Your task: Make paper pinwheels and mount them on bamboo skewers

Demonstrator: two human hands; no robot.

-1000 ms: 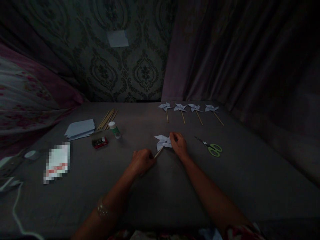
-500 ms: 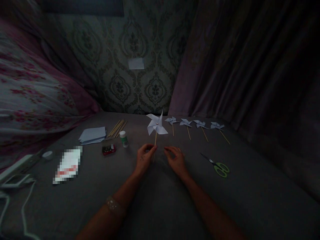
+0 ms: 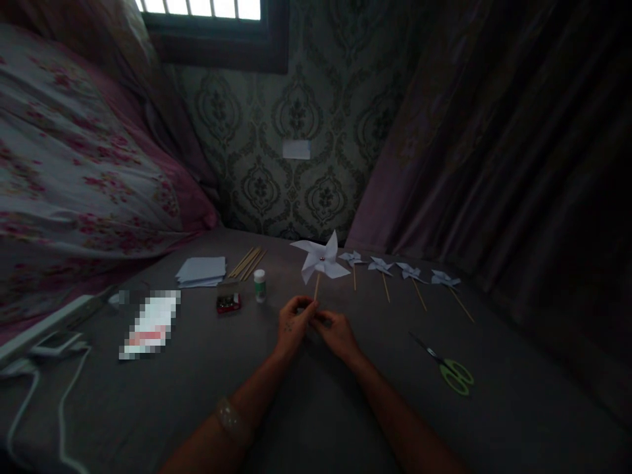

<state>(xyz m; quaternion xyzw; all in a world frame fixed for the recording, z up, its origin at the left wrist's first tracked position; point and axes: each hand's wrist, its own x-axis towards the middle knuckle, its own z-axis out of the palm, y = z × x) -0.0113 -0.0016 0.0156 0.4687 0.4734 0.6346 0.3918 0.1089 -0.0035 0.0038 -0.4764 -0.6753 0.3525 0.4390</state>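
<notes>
A white paper pinwheel (image 3: 323, 263) stands upright before me, its thin wooden stick tilted slightly and a small shiny pin at its centre. My left hand (image 3: 295, 322) pinches the stick between thumb and fingertips, below the blades. Against it, my right hand (image 3: 336, 332) has its fingers closed at the lower part of the same stick. The stick's bottom end is hidden by the hands.
Several finished pinwheels (image 3: 380, 265) lie in a row at the back right. Green-handled scissors (image 3: 454, 375) rest at right. On the left are stacked paper (image 3: 201, 271), wooden sticks (image 3: 247, 263), a small bottle (image 3: 260, 287), a red tin (image 3: 228, 303) and white cables (image 3: 62, 401).
My right hand has moved left from beside the stick and closed at its lower part. The left hand keeps its grip. The view has tilted up, showing a window.
</notes>
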